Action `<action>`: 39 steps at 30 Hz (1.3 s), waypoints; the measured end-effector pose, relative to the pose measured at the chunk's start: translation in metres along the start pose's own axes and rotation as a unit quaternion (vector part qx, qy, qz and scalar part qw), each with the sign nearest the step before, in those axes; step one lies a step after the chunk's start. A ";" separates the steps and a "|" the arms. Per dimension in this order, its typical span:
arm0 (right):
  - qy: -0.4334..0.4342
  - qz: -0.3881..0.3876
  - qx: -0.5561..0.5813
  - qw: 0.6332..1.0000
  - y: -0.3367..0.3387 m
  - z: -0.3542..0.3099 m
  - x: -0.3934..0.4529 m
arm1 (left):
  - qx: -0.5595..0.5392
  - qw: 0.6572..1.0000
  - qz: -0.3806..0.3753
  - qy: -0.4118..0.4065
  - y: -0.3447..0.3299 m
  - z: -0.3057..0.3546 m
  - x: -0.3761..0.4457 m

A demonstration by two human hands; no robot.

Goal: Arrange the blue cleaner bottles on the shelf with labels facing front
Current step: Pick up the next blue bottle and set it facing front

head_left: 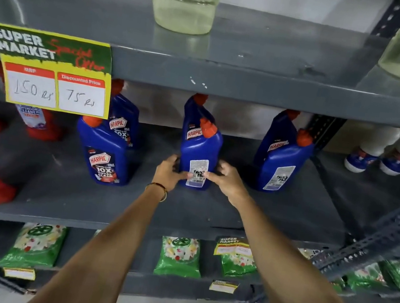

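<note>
Bare forearms; left wrist (157, 188) wears perhaps a gold bangle.

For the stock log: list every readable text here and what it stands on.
"SUPER MARKET", "Special Offer", "MRP 150 Rs", "Discounted Price 75 Rs": yellow offer sign.
"HARPIC 10X TOTAL CLEAN": front left blue bottle.
"HARPIC": three rear blue bottles, e.g..
"CLEANER": red bottle, rest hidden.
Back label, bottle between left hand and right hand: too small.
Lower tags, green packets: blurred.
</note>
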State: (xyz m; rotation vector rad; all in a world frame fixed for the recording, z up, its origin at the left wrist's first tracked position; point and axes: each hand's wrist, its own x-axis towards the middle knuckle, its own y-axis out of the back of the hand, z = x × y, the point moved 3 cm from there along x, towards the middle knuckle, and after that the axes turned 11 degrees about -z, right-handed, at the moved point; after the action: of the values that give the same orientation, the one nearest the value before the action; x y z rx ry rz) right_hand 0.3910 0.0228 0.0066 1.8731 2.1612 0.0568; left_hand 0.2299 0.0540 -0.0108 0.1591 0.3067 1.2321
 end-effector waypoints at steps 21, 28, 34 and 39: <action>0.062 0.034 0.133 0.989 -0.012 -0.036 -0.017 | -0.062 0.994 0.031 -0.088 -0.006 0.038 -0.041; 0.086 0.038 0.176 0.980 -0.006 -0.033 -0.022 | -0.236 0.960 -0.144 -0.037 0.001 0.036 -0.043; 0.114 -0.029 0.230 0.966 -0.006 -0.038 -0.023 | -0.331 0.906 -0.256 0.066 -0.016 0.020 -0.044; 0.113 -0.037 0.279 0.953 0.000 -0.039 -0.024 | -0.334 0.909 -0.246 0.053 -0.025 0.026 -0.040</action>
State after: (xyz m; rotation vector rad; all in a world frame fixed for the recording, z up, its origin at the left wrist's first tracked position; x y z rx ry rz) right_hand 0.3849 0.0054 0.0489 2.1523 2.6047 -0.4183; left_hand 0.2487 0.0088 0.0123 -0.5527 -0.0028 0.7836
